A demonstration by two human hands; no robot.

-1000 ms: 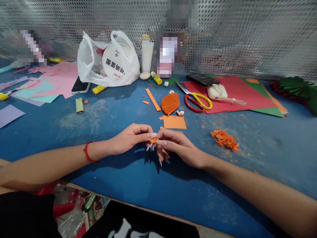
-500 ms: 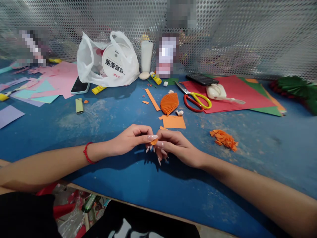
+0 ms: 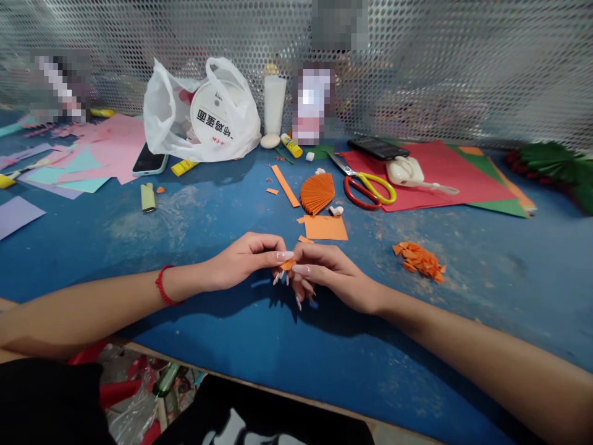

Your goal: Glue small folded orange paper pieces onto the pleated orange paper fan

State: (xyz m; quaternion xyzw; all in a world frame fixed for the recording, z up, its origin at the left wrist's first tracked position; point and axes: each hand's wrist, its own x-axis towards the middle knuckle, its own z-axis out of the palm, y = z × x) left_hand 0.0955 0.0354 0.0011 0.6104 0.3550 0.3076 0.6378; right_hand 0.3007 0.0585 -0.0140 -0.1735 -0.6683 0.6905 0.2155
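Observation:
My left hand [image 3: 251,259] and my right hand [image 3: 334,272] meet above the blue table [image 3: 222,334]. Between their thumbs and fingers they pinch a small piece of orange paper [image 3: 288,264], partly covered by the fingertips. Just beyond lies a flat orange paper rectangle [image 3: 327,227], with an orange pleated paper fan [image 3: 317,193] behind it. An orange paper strip [image 3: 286,186] rests left of the fan. Off to the right is a heap of small folded orange paper pieces [image 3: 419,261].
Scissors [image 3: 368,188] lie partly on red paper [image 3: 435,176]. At the back stand a white plastic bag [image 3: 167,123], a white tube [image 3: 275,105] and a propped phone [image 3: 312,108]. A lighter [image 3: 148,198] and glue sticks [image 3: 291,146] lie about. A perforated metal screen [image 3: 440,74] bounds the rear.
Both hands stay in almost the same place. The fingertips and the small orange paper between them have shifted only very slightly.

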